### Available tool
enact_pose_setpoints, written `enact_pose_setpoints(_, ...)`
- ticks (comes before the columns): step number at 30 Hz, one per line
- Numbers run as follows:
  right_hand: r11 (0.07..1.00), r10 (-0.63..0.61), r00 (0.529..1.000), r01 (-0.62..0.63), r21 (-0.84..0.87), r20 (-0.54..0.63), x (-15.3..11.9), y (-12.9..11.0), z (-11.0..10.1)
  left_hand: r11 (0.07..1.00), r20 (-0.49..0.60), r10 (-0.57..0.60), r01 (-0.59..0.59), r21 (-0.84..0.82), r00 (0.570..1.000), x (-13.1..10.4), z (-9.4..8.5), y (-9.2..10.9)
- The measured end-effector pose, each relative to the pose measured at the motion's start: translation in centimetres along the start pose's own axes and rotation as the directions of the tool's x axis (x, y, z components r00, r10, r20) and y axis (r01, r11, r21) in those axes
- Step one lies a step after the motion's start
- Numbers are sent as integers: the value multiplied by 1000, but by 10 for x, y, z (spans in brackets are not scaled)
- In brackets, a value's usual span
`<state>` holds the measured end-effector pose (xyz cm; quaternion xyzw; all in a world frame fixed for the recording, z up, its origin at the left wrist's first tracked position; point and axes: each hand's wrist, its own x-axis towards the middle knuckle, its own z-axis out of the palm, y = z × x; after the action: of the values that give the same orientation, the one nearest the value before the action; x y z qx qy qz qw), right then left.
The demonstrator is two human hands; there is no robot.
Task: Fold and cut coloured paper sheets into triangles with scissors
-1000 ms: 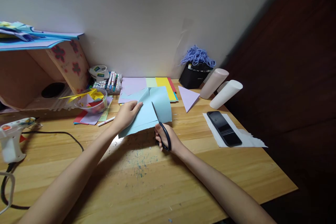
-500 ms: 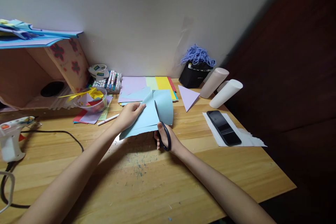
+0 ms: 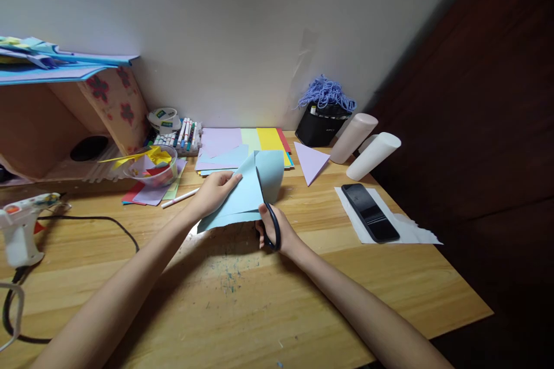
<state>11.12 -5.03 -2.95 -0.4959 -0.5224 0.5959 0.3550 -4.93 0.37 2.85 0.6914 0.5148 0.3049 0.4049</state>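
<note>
My left hand (image 3: 217, 191) grips the left side of a light blue sheet of paper (image 3: 236, 199), thumb on top. The sheet is held up above the wooden table. In my right hand (image 3: 279, 228) is a pair of scissors (image 3: 275, 225) with black handles, its blades in a cut that runs up the sheet. Right of the cut, the paper flap bends away. The lower blade is hidden under the paper. Behind the sheet lies a stack of coloured paper (image 3: 220, 141), and a lilac paper triangle (image 3: 310, 161) rests to its right.
A phone (image 3: 370, 213) lies on white paper at right, near two white cylinders (image 3: 374, 155). At left are a glue gun (image 3: 23, 222) with its cord, a tub of scraps (image 3: 151, 167), a white pen (image 3: 179, 198), markers (image 3: 186, 134) and a decorated cardboard box (image 3: 112, 106).
The scissor blades have closed further along the cut in the blue paper. The flap on the right has curled back a little more.
</note>
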Motion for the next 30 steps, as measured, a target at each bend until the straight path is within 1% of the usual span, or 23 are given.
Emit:
enact_pose_setpoints(2, 996, -71, 997, 71, -46, 8, 0, 0, -2, 1000, 32, 9, -9, -9, 999, -2, 1, 2)
enact_pose_setpoints(4, 993, -94, 996, 93, -77, 0, 0, -1, -3, 1000, 35, 20, -19, -15, 999, -3, 3, 4)
enact_pose_setpoints(6, 994, -80, 997, 78, -82, -20, -1, -3, -4, 999, 30, 23, -22, -27, 999, -4, 5, 5)
enact_pose_setpoints(12, 1000, 20, 998, -21, -22, -58, -3, -7, -2, 999, 43, 4, -3, -35, 999, -3, 5, 3)
enact_pose_setpoints(15, 1000, 24, 998, -24, -12, -55, -3, -8, -2, 999, 59, -14, 16, -34, 998, -4, 2, 4)
enact_pose_setpoints(18, 1000, 11, 1000, -11, -24, -19, -5, -7, -2, 998, 62, -42, 45, -47, 997, -3, -2, 4)
enact_pose_setpoints(21, 998, 1, 999, 2, -62, 46, -8, -7, 0, 996, 0, -60, 60, -66, 998, -1, -4, 1)
enact_pose_setpoints(23, 996, 7, 995, 1, -85, 96, -11, -7, 2, 997, -60, -47, 43, -59, 997, 1, -3, -3)
enact_pose_setpoints(27, 995, -49, 982, 64, -79, 183, -15, -8, 4, 999, -142, 34, -30, 37, 989, 0, 4, -6)
enact_pose_setpoints(30, 996, -65, 975, 77, -51, 212, -15, -9, 5, 989, -171, 95, -73, 126, 981, -3, 11, -4)
